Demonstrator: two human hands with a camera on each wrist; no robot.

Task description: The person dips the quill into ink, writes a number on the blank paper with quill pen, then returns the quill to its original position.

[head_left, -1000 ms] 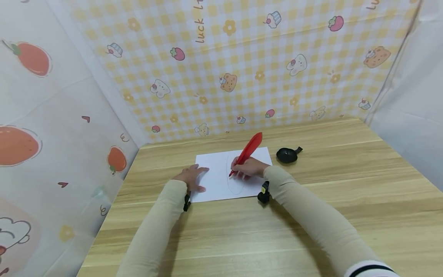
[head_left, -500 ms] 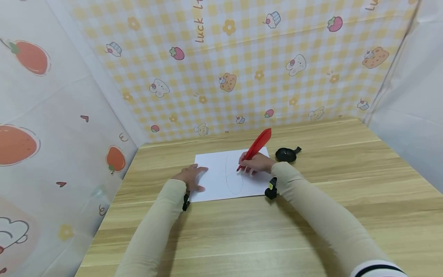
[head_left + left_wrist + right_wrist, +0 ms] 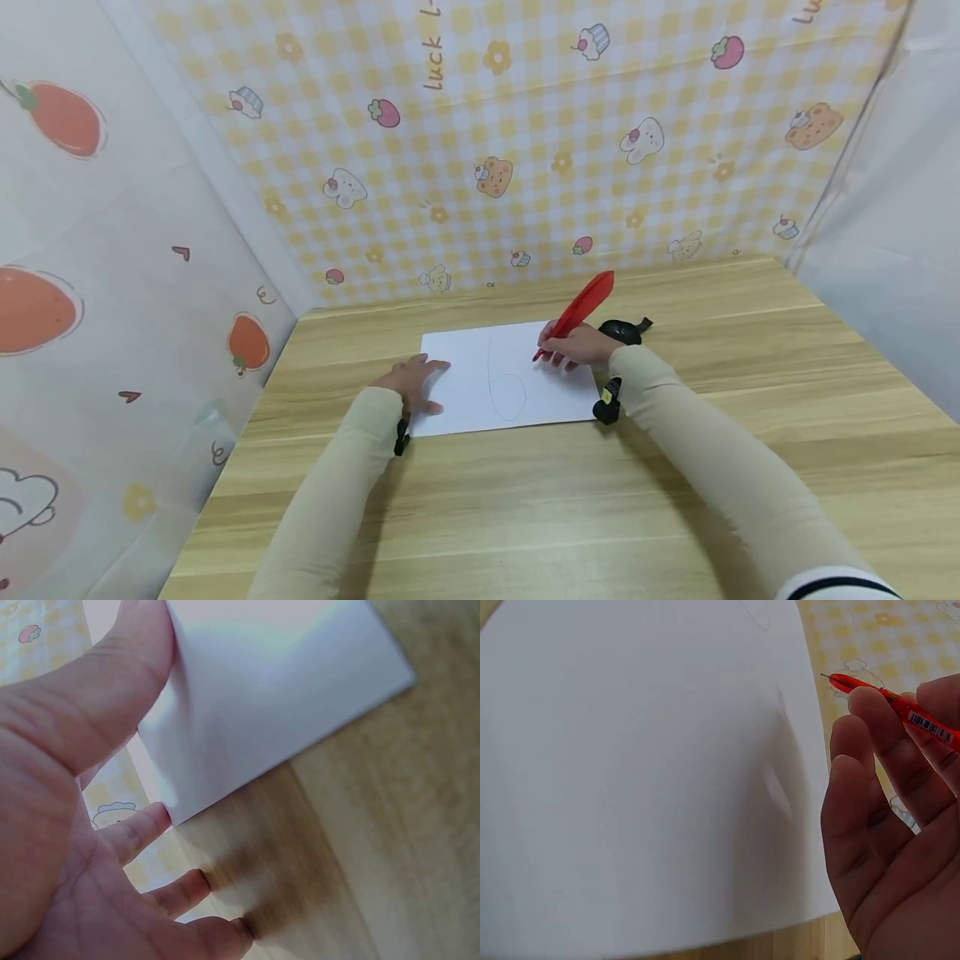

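At frame centre the right hand [image 3: 576, 346] pinches a red quill pen [image 3: 577, 312] above the paper [image 3: 480, 367], the left hand [image 3: 415, 383] pressing flat-fingered on its left edge.

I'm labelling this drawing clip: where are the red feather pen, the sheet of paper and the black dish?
red feather pen [image 3: 583, 304], head view, middle of the red plume.
sheet of paper [image 3: 465, 358], head view, bare white area left of the drawn line.
black dish [image 3: 624, 330], head view, its dark bowl behind the right hand.
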